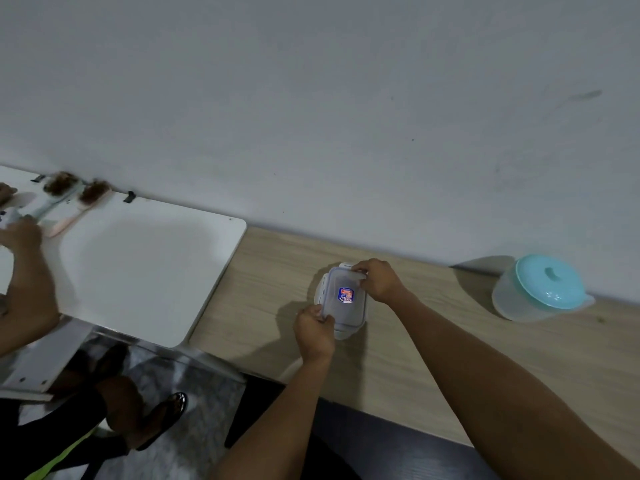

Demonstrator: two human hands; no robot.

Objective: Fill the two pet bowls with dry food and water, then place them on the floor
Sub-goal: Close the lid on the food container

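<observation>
Wood counter (277,271), left hand (314,332) & right hand (377,280) gripping lidded container (343,299), contents unclear

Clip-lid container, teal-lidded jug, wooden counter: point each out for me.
Clip-lid container (346,308), head view, on its clear lid below the sticker.
Teal-lidded jug (549,282), head view, on the teal lid.
Wooden counter (270,271), head view, bare surface left of the container.

We had both hands on a clear clip-lid container (344,299) on the wooden bench (433,341): left hand (314,332) at its near edge, right hand (379,280) at its far clip.
</observation>
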